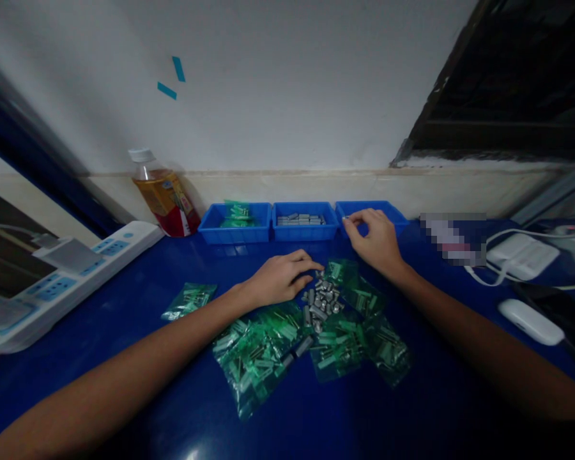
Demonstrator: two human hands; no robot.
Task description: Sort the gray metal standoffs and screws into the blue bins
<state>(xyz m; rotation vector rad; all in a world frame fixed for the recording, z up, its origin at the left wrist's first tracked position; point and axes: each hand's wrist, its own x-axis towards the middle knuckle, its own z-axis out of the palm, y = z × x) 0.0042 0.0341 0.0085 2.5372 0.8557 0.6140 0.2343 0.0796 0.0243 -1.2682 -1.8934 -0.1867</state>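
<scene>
A small pile of short grey metal pieces (323, 297) lies on the blue table between several green plastic bags. My left hand (282, 276) reaches to the pile's upper left edge, thumb and forefinger apart, a fingertip at one of the pieces. Over the front of the right blue bin (371, 207), my right hand (374, 236) has thumb and forefinger closed in a pinch; a tiny pale spot shows at the tips, too small to name. Green bags with pale strips and pins (261, 351) surround the pile, among them a bag (342, 345) on its near side.
A middle blue bin (304, 234) holds grey metal pieces in rows; the left blue bin (234, 235) holds a green bag. A drink bottle (167, 198) stands beside it. At left lies a power strip (71, 275); at right, a white charger (524, 255), cables and a white case (531, 321).
</scene>
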